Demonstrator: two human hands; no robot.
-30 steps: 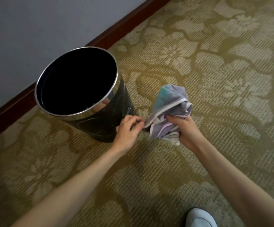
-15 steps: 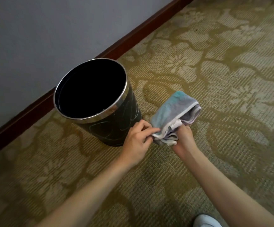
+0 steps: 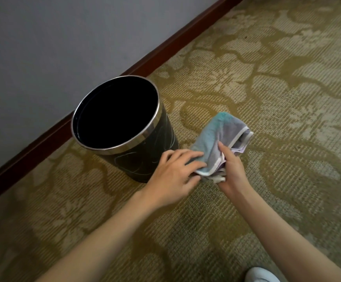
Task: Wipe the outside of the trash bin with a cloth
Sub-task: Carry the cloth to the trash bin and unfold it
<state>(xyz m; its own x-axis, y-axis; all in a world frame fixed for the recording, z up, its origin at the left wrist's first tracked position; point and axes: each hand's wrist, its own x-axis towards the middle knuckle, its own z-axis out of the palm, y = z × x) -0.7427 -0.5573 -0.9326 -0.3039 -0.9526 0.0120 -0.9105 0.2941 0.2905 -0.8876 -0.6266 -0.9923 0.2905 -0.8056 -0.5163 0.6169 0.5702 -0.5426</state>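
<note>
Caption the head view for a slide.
Both hands, left hand and right hand, fold a cloth beside an upright black trash bin.

Both forearms were seen bare from the lower edge of the view up to the wrists; no sleeve, watch, ring or band was shown on them. The left hand (image 3: pixel 171 176) and the right hand (image 3: pixel 231 169) were ungloved. A pale, rounded shoe toe (image 3: pixel 261 274) was seen at the near right edge, cut off by the frame.
</note>
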